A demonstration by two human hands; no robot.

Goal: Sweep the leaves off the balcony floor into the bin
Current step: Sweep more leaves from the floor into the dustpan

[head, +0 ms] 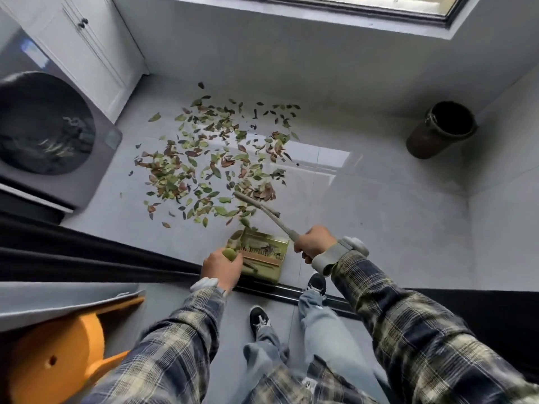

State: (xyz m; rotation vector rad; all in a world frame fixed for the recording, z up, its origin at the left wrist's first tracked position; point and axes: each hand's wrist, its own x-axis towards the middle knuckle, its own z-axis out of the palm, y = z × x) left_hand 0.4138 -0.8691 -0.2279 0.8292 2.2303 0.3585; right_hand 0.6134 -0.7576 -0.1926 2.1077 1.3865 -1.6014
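Clearly most of the job lies ahead: the leaves are spread over the balcony floor beyond both sets of fingers, and only a few sit in the green dustpan. The left hand has its fingers curled round the dustpan's green handle knob, with the pan just ahead of them. The right hand has its fingers clamped on the broom handle, whose blurred far end reaches the nearest leaves just past the pan's mouth. The main risk, I judge, is a fast stroke flicking light leaves over or beside the pan instead of into it; one blurred leaf near its lip looks airborne. If the lip sits tilted off the tiles, leaves could slide under it. The dark bin stands well apart, far to the right of the right fingers, so a tipped pan could spill during the carry.
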